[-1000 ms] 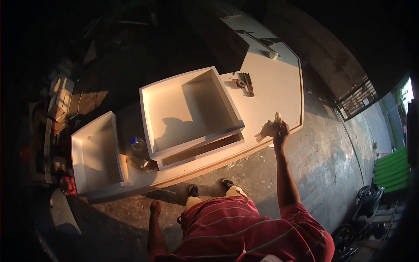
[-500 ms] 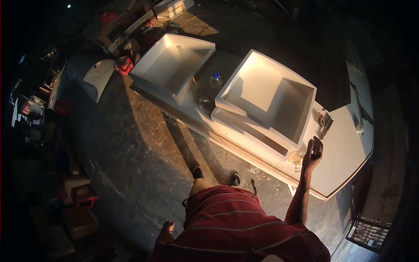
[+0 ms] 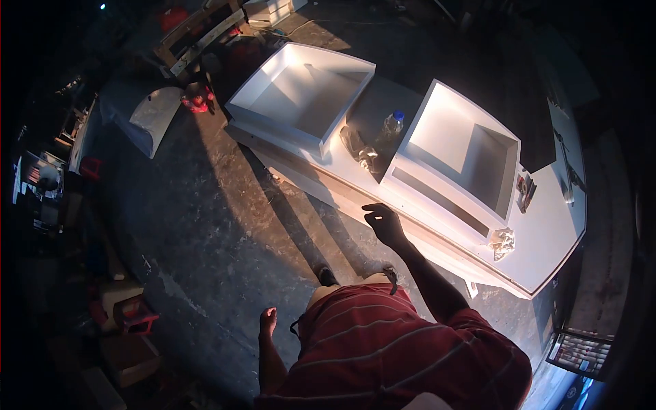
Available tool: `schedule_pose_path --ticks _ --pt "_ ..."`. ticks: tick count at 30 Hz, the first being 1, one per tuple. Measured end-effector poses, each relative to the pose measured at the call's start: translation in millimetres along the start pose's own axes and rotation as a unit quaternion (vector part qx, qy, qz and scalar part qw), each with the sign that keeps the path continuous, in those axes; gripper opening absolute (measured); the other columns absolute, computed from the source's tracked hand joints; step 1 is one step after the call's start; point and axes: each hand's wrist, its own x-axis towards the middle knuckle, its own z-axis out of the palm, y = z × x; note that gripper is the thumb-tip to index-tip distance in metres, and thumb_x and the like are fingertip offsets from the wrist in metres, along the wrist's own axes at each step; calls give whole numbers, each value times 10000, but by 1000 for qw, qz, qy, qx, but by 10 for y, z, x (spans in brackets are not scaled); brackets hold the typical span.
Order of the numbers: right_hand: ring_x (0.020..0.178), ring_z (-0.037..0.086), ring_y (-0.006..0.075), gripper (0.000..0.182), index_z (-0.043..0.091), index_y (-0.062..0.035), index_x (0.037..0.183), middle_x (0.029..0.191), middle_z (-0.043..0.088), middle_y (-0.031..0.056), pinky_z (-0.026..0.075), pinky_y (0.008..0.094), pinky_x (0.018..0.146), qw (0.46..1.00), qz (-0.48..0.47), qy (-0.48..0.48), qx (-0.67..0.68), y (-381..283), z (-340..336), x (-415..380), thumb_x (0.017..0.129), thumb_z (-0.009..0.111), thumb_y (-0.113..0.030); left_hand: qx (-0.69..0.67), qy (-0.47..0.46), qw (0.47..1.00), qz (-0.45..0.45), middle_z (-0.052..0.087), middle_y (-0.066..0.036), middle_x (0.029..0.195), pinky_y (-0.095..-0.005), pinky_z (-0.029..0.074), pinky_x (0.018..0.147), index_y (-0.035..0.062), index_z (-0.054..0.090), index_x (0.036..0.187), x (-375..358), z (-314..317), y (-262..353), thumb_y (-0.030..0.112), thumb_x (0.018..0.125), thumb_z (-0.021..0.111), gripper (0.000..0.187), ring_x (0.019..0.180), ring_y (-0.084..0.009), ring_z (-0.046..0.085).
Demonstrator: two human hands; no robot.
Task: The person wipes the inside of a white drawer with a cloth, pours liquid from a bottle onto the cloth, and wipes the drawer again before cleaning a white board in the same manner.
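Observation:
My right hand hovers at the near edge of the long white board. Its fingers are partly bent, with a gap beside the thumb and nothing visible in them. Lower down, my left hand hangs at my side over the floor, its fingers curled in and nothing showing. On the board sit a shallow white open box to the left and another white open box to the right, raised on a white frame. Between them stands a clear bottle with a blue cap.
Crumpled clear plastic lies beside the left box, and a crumpled pale bundle by the right one. Small tools rest farther right. A red bag and a curved pale panel are on the floor at left.
My right hand has moved left from the right box's near corner to the board's near edge. My left hand has risen slightly. The view has shifted, so the boxes appear farther right.

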Motion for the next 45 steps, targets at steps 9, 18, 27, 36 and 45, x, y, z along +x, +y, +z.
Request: schedule_pose_path --ticks 9,18,27,36,45 --pt "948 603 349 519 504 -96 1264 1271 446 222 537 417 749 948 -14 126 -291 213 452 934 759 614 -49 40 -11 977 210 634 -159 1067 -330 473 859 19 603 1125 1389 -841 2478 256 929 527 317 975 -247 619" --pt "987 590 335 443 548 -162 1210 1168 553 172 511 414 724 880 158 113 -433 1924 494 1921 775 622 -124 74 -76 946 307 622 -110 1065 -325 509 715 43 601 1107 1779 -588 3668 226 933 528 263 888 -222 623" --pt "752 646 353 170 610 -62 969 844 640 139 520 428 622 906 -65 297 -294 -893 -53 2777 825 638 -149 -3 -32 999 7 657 -99 923 -305 495 753 34 633 1062 1915 -1380 2635 263 912 576 280 834 -169 625" --pt "603 536 143 363 573 -2 1006 753 629 84 447 300 585 986 44 121 105 -723 675 4279 964 511 -357 -23 -44 961 271 623 -76 1071 -315 477 804 45 613 1093 2923 -1292 4951 199 947 526 229 943 -177 601" --pt "737 506 94 271 574 -18 1173 919 608 64 437 252 645 986 -22 11 164 -1163 1483 4472 954 515 -166 -43 -95 859 502 272 -131 1447 -437 381 1005 68 204 1446 3541 -1233 6719 230 854 653 761 1273 -294 395"
